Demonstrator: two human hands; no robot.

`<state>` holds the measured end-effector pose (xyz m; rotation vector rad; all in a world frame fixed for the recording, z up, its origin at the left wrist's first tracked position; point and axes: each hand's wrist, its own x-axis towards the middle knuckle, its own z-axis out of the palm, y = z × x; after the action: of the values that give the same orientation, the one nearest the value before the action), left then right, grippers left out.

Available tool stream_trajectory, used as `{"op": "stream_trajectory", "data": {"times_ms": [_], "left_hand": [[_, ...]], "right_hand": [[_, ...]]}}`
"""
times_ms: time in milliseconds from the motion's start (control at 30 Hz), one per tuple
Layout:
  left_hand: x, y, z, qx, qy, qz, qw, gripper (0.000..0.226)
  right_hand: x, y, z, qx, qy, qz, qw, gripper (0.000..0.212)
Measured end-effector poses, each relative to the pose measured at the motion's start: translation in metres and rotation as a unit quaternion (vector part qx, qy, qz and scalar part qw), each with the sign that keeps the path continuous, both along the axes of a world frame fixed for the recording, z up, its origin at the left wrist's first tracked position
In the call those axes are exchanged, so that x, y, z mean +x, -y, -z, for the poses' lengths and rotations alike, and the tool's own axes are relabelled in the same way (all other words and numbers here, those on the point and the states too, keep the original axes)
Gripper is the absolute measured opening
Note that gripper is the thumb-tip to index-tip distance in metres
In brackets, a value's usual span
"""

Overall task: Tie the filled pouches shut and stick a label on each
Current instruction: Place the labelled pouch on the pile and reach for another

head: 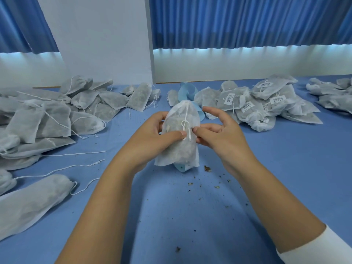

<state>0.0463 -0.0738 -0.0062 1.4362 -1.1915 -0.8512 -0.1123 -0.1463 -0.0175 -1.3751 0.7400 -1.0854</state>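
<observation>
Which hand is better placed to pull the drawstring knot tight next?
Probably the right hand: its fingertips pinch the drawstring beside the loose loop, free to pull. The left hand wraps the pouch, thumb pressing the loop, steadying it.

Most fingers of the left hand (pixel 152 138) lie out of sight behind the held pouch (pixel 182 149). Whether the right hand (pixel 219 138) pinches its string (pixel 185 119) or only fabric cannot be told. The pouch covers most of a light-blue sheet (pixel 183 167) at its bottom and a blue item (pixel 185 90) behind its top. Print on the labels (pixel 277 100) toward the desk's (pixel 171 216) far right corner is too small to read. Pouches (pixel 24 202) at the desk's left edge and the white sleeve (pixel 323 250) are cut off.
</observation>
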Motion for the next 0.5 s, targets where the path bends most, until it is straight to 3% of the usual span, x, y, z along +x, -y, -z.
{"op": "stream_trajectory", "data": {"times_ms": [167, 233, 367, 500], "left_hand": [[0.005, 0.003, 0.002, -0.007, -0.002, -0.03, 1.0, 0.051], [0.007, 0.003, 0.002, -0.005, 0.002, -0.039, 0.999, 0.048], [0.011, 0.003, 0.002, -0.004, 0.004, -0.05, 0.999, 0.035], [0.012, 0.002, 0.002, 0.001, 0.011, -0.032, 0.999, 0.03]], "right_hand": [[-0.004, 0.004, -0.005, -0.029, -0.012, 0.085, 0.996, 0.011], [-0.007, 0.006, -0.009, -0.038, -0.009, 0.094, 0.995, 0.008], [-0.011, 0.004, -0.016, -0.017, 0.001, -0.025, 1.0, 0.024], [-0.011, 0.002, -0.015, -0.01, -0.05, -0.127, 0.991, 0.017]]}}
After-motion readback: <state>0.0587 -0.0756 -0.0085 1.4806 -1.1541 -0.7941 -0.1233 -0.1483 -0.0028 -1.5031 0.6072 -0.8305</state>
